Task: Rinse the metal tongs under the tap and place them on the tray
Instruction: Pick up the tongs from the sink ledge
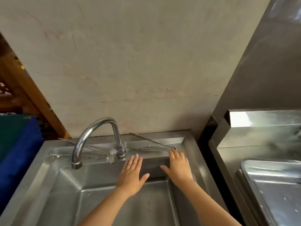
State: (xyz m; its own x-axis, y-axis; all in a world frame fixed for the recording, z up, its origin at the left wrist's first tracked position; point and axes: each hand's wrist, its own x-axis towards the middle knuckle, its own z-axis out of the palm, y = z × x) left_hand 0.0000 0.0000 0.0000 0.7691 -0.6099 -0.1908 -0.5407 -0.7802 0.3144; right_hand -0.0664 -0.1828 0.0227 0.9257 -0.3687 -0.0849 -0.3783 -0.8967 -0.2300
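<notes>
Thin metal tongs (153, 141) lie spread open on the sink's back ledge, right of the tap base, their joined end near the right corner. A second pair of tongs (91, 150) lies on the ledge left of the tap. The curved chrome tap (96, 128) arches to the left over the steel sink (53, 176); no water runs from it. My left hand (132, 175) hovers flat with fingers apart over the basin, holding nothing. My right hand (178, 165) is also flat and empty, its fingertips just short of the right tongs' joined end. A steel tray (247, 170) sits at the lower right.
A plain wall rises behind the sink. A steel counter (244, 144) with a raised back stands to the right, across a dark gap. Blue and green material (21, 144) and a wooden frame sit at the left.
</notes>
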